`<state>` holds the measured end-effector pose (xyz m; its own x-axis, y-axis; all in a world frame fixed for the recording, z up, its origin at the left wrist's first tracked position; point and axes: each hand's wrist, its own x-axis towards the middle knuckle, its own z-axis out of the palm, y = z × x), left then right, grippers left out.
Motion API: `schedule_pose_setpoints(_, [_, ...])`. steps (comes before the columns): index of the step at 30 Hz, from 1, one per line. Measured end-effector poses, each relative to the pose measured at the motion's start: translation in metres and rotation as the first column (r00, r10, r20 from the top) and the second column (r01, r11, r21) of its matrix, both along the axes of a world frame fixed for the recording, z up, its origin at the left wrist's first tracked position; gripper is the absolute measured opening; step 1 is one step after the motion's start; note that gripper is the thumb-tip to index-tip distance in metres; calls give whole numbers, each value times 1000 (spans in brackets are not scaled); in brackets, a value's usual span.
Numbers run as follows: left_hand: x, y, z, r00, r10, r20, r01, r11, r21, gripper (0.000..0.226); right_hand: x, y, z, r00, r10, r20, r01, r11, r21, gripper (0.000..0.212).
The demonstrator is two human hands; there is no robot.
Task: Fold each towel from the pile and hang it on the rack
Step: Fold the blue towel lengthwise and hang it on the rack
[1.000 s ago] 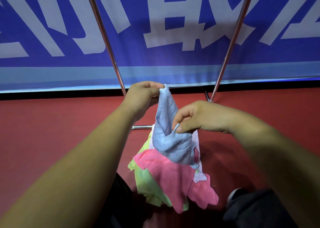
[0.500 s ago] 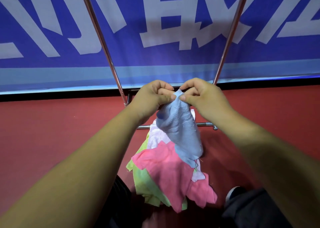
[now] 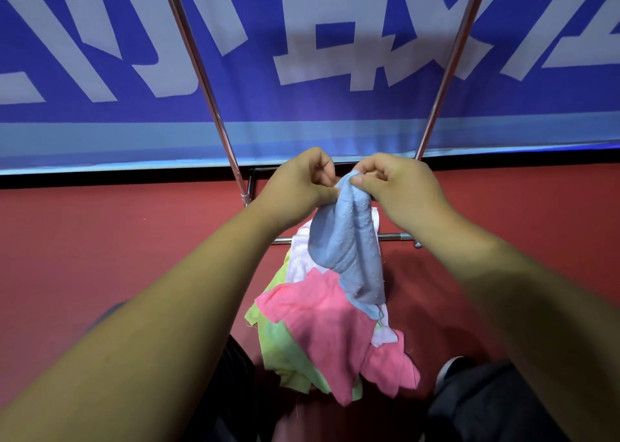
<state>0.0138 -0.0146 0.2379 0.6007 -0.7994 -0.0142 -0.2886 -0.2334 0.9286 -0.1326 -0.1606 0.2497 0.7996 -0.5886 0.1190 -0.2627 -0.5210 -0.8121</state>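
Holding: the left grip (image 3: 295, 186) and the right grip (image 3: 399, 186) are raised close side by side, with one blue towel (image 3: 349, 247) pinched between them.
Left pole: a slanted metal pole (image 3: 201, 72) of the rack comes down to the red floor (image 3: 100, 257), just left of the left wrist.
Left grip: fingers curled, thumb and fingers pinching the towel's top edge.
Blue towel: hangs bunched in loose folds from both grips, above the floor; its lower end shows in front of the pile.
Pile: lies on the floor below the hands, with a pink towel (image 3: 322, 324) on top, a green towel (image 3: 281, 351) under it to the left, and a white towel (image 3: 302, 260) at the far end by the rack's low crossbar (image 3: 392, 236).
Right grip: fingers curled, thumb and forefinger pinching the same top edge, almost touching the left.
Right pole: a second slanted pole (image 3: 449, 59) ends behind the right hand.
Behind: a blue banner (image 3: 335, 112) with large white characters.
Lower right: a dark shoe (image 3: 449, 371) near the pile.
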Motion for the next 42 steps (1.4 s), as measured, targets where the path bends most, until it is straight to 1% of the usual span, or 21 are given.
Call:
schedule_pose_setpoints(4, [5, 4, -11, 986, -68, 150, 46, 988, 147, 29, 2, -7, 5, 999, -52, 10, 53, 997, -56, 0])
schedule_pose_setpoints(8, [8, 6, -13, 969, -65, 238, 6, 970, 242, 23, 0, -16, 8, 995, -94, 30, 96, 995, -42, 3])
schedule_pose_setpoints(10, [7, 7, -8, 937, -129, 325, 16, 944, 329, 25, -1, -20, 9, 991, -130, 40, 131, 990, -42, 5])
schedule_pose_setpoints(13, [10, 11, -3, 854, -221, 472, -25, 887, 460, 26, -4, -27, 10, 978, -201, 56, 203, 979, -26, 7])
schedule_pose_setpoints(15, [13, 14, 1, 822, -214, 527, -80, 874, 480, 21, -5, -33, 9, 967, -246, 62, 247, 969, -13, 8])
schedule_pose_setpoints(17, [16, 15, 7, 836, -146, 528, -116, 894, 432, 14, -7, -37, 7, 958, -278, 64, 279, 960, 6, 9])
schedule_pose_setpoints(20, [19, 14, 16, 906, 64, 419, -193, 942, 275, 25, -8, -41, 7, 950, -304, 71, 304, 953, 6, 10])
schedule_pose_setpoints(22, [21, 14, 23, 922, 167, 349, -237, 957, 166, 24, -8, -40, 13, 945, -311, 98, 313, 950, 0, 9])
schedule_pose_setpoints(24, [20, 14, 32, 939, 228, 256, -251, 966, 60, 18, -10, -39, 21, 939, -317, 132, 321, 947, -11, 6])
schedule_pose_setpoints(26, [18, 18, 40, 955, 265, 133, -259, 964, -59, 16, -15, -33, 31, 935, -314, 168, 321, 947, -17, 6])
schedule_pose_setpoints(28, [15, 24, 47, 957, 287, 40, -278, 949, -148, 23, -21, -25, 43, 933, -300, 197, 309, 951, -17, 6])
schedule_pose_setpoints(29, [12, 27, 49, 952, 304, 18, -297, 940, -170, 27, -25, -21, 48, 934, -288, 210, 297, 955, -11, 7])
schedule_pose_setpoints(30, [8, 30, 54, 949, 315, 8, -308, 932, -189, 27, -29, -16, 54, 937, -274, 218, 281, 960, -2, 7])
schedule_pose_setpoints(33, [-6, 39, 74, 943, 331, -5, -325, 922, -208, 11, -39, -3, 76, 943, -244, 225, 249, 969, 6, 8])
schedule_pose_setpoints(34, [-10, 42, 84, 939, 343, -14, -338, 915, -219, 9, -43, 1, 86, 943, -238, 234, 243, 970, 8, 9])
schedule_pose_setpoints(38, [-21, 56, 138, 934, 358, -1, -342, 889, -305, 9, -55, 15, 135, 930, -227, 290, 236, 972, 5, 8])
schedule_pose_setpoints(42, [-27, 70, 199, 925, 375, 54, -328, 865, -380, 10, -65, 27, 190, 930, -175, 324, 202, 978, -54, 9])
